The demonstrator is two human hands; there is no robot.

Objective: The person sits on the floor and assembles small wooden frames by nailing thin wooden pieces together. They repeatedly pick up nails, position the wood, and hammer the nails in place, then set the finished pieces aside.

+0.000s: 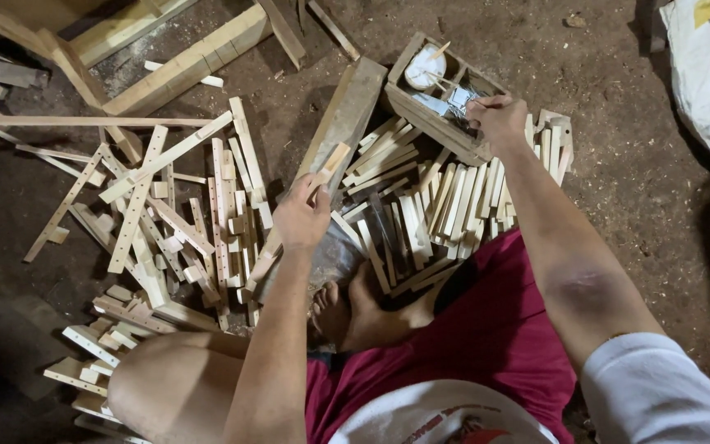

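Observation:
My left hand (301,215) grips a short pale wooden block (333,159) and holds it against the slanted wooden plank (347,115) in front of me. My right hand (499,119) reaches to the small wooden box (421,115) at the far side, its fingers closed on a thin stick (486,102) over the box's shiny contents. Inside the box stands a round white cup (425,67) with thin sticks in it. A pile of short wooden strips (437,205) lies between my hands.
Many assembled slat pieces and offcuts (174,214) cover the dirt floor at the left. Longer timber frames (166,66) lie at the far left. A white sack (704,74) sits at the far right. My bare feet (347,308) rest below the plank.

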